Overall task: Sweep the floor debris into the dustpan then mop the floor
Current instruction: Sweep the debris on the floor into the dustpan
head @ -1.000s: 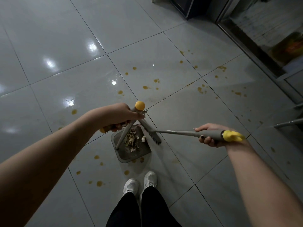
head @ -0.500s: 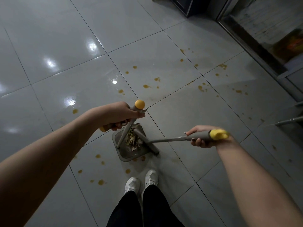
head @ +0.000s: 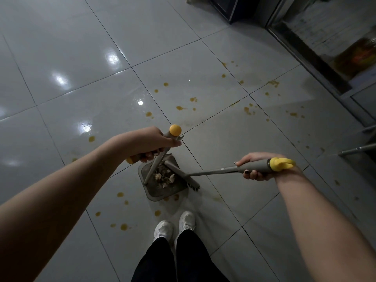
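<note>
Grey dustpan (head: 162,193) sits on the floor (head: 234,151) just beyond your shoes (head: 175,226), debris (head: 163,178) piled inside, your left hand (head: 150,142) wrapped round its handle. Your right hand (head: 254,167) grips the broom (head: 213,171), bristles at the pan's right lip. Tilt the pan and the scraps could spill; bristles may smear the yellow spots (head: 180,108).
</note>
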The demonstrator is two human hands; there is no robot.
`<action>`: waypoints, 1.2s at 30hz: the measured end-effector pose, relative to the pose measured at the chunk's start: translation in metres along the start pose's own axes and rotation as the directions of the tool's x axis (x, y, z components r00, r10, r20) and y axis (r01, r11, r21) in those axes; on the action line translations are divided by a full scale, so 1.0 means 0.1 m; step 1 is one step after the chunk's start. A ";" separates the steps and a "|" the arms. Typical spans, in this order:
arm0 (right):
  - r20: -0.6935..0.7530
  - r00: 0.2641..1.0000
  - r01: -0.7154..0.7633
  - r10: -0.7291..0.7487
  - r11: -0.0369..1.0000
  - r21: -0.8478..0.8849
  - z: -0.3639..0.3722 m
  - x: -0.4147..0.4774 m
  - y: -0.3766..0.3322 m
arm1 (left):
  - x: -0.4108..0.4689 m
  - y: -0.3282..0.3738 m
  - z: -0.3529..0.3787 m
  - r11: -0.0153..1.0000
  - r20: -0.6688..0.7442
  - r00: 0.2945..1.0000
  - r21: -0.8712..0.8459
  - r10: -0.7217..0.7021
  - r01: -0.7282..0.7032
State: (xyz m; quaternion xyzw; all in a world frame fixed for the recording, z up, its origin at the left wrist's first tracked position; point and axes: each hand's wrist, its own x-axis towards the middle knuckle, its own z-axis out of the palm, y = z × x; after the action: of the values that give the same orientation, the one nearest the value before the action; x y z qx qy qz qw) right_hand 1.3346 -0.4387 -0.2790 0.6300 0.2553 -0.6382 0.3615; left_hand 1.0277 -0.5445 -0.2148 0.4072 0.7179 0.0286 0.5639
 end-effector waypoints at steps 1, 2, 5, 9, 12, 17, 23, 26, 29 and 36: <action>-0.004 1.000 0.006 -0.006 1.000 0.019 0.01 0.01 0.00 | 0.01 -0.01 0.00 1.000 0.000 1.000 0.000 0.002 -0.002; -0.004 1.000 0.011 -0.011 0.999 0.036 0.01 0.02 0.00 | 0.01 -0.02 -0.01 1.000 0.001 1.000 0.001 0.002 -0.002; -0.022 1.000 0.000 0.000 0.999 0.032 0.02 0.04 0.03 | 0.02 -0.04 -0.02 1.000 0.004 1.000 -0.004 0.002 -0.002; -0.039 0.999 -0.002 0.003 0.999 0.033 0.08 0.08 0.04 | 0.03 -0.06 -0.01 1.000 0.004 1.000 -0.012 0.000 0.000; -0.055 0.998 0.007 -0.008 1.000 -0.013 0.17 0.14 0.00 | 0.03 -0.06 -0.01 1.000 0.000 1.000 -0.016 0.001 -0.001; -0.056 0.998 0.026 -0.027 0.999 -0.019 0.20 0.19 -0.04 | 0.02 -0.05 -0.01 1.000 0.001 1.000 -0.015 0.001 -0.001; -0.074 0.997 0.027 -0.031 0.999 -0.043 0.24 0.12 0.02 | -0.05 -0.08 -0.05 1.000 0.016 1.000 -0.024 -0.020 0.020; -0.038 0.998 0.045 -0.042 0.996 0.082 0.30 0.07 0.12 | -0.12 -0.09 -0.05 0.999 0.039 0.999 -0.033 -0.017 0.018; -0.050 0.992 0.121 -0.112 0.956 0.267 0.34 0.04 0.26 | -0.21 -0.08 0.01 0.999 0.063 0.998 -0.037 0.003 0.000; -0.035 0.971 0.214 -0.236 0.794 0.568 0.40 -0.13 0.60 | -0.54 0.17 0.08 0.996 0.058 0.995 0.018 0.081 -0.082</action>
State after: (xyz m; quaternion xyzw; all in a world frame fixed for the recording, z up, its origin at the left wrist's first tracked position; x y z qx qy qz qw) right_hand 1.3566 -0.5045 -0.2553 0.6618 0.1198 -0.7353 0.0837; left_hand 1.0456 -0.5702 -0.1669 0.4427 0.6844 0.0325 0.5783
